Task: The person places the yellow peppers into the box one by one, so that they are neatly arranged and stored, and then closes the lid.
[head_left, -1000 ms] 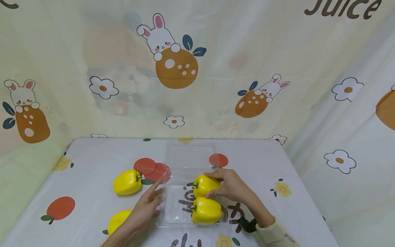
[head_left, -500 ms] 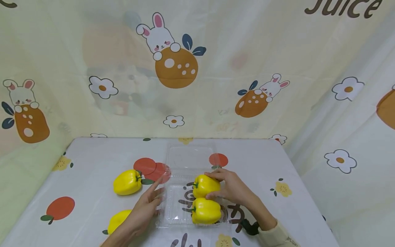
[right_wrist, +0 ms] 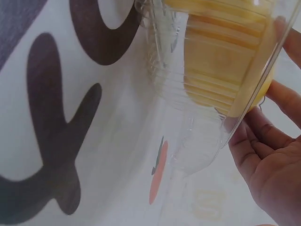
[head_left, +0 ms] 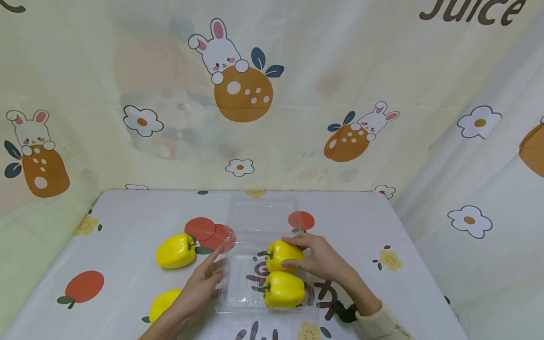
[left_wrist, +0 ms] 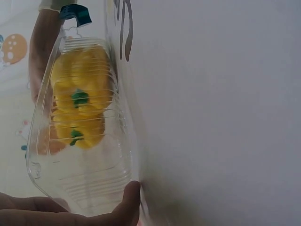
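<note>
In the head view two yellow bell peppers lie side by side in the right part of a clear plastic clamshell box (head_left: 244, 302). My right hand (head_left: 320, 257) grips the farther pepper (head_left: 280, 255), thumb on its near side and fingers on its far side. The nearer pepper (head_left: 284, 290) sits just below that thumb. Along the box's left wall lies my left hand (head_left: 201, 283), its extended fingers touching the plastic. Through the ribbed wall in the left wrist view, both green stems face the left hand (left_wrist: 113, 214). In the right wrist view the right hand's fingers reach over the box rim.
Left of the box lies a yellow pepper (head_left: 175, 251), with another yellow pepper (head_left: 163, 304) nearer, partly behind the left forearm. The clear lid (head_left: 263, 215) is folded back flat behind the box. A printed cloth (head_left: 106, 250) covers the table, and a curtain (head_left: 178, 156) hangs behind.
My right thumb has shifted slightly up onto the farther pepper. The left hand, the box and the other peppers have stayed where they were.
</note>
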Action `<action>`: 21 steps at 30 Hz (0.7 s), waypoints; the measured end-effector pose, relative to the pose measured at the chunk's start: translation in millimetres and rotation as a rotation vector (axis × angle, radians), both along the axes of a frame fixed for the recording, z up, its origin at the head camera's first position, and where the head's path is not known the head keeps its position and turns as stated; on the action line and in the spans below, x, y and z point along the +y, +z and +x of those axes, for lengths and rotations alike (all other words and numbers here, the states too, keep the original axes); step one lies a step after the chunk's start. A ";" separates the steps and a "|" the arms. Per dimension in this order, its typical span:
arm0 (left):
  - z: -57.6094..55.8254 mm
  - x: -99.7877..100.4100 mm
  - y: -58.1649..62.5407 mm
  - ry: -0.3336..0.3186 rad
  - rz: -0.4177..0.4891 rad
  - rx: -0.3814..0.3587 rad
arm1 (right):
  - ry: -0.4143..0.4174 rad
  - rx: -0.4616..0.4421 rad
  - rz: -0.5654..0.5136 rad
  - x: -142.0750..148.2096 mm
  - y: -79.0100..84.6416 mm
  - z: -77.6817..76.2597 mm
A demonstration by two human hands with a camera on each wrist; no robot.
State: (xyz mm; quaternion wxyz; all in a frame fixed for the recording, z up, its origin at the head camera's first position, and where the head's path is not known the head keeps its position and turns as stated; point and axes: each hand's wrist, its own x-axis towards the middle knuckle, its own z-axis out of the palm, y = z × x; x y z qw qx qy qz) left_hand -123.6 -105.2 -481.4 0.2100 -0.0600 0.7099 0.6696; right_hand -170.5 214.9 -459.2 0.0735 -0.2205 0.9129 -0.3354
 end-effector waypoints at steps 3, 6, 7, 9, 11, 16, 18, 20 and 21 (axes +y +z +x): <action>-0.3 0.0 0.3 0.000 0.000 -0.003 | 0.003 -0.005 0.009 -0.6 0.7 -1.1; -0.3 -0.2 0.1 0.000 0.004 -0.003 | -0.002 -0.012 0.014 -1.0 1.6 -1.8; -0.1 -0.1 0.0 0.000 0.005 -0.002 | -0.005 -0.013 0.016 -0.9 1.9 -1.8; 0.4 -0.2 -0.3 -0.001 0.007 0.000 | -0.009 -0.017 0.019 -0.6 2.4 -1.8; 0.4 -0.1 -0.5 -0.002 0.008 0.002 | -0.012 -0.022 0.021 -0.7 2.4 -2.0; -0.5 0.0 -1.8 -0.002 0.008 -0.001 | -0.017 -0.028 0.017 -1.0 0.4 -3.5; -1.0 0.2 -2.4 0.000 0.001 -0.002 | -0.018 -0.036 0.007 -1.4 -1.0 -3.9; -1.4 0.5 -2.8 0.001 -0.008 -0.003 | -0.020 -0.044 -0.001 -2.2 -1.9 -3.4; -1.5 0.7 -2.9 0.001 -0.013 -0.003 | -0.021 -0.046 -0.003 -2.5 -2.3 -3.0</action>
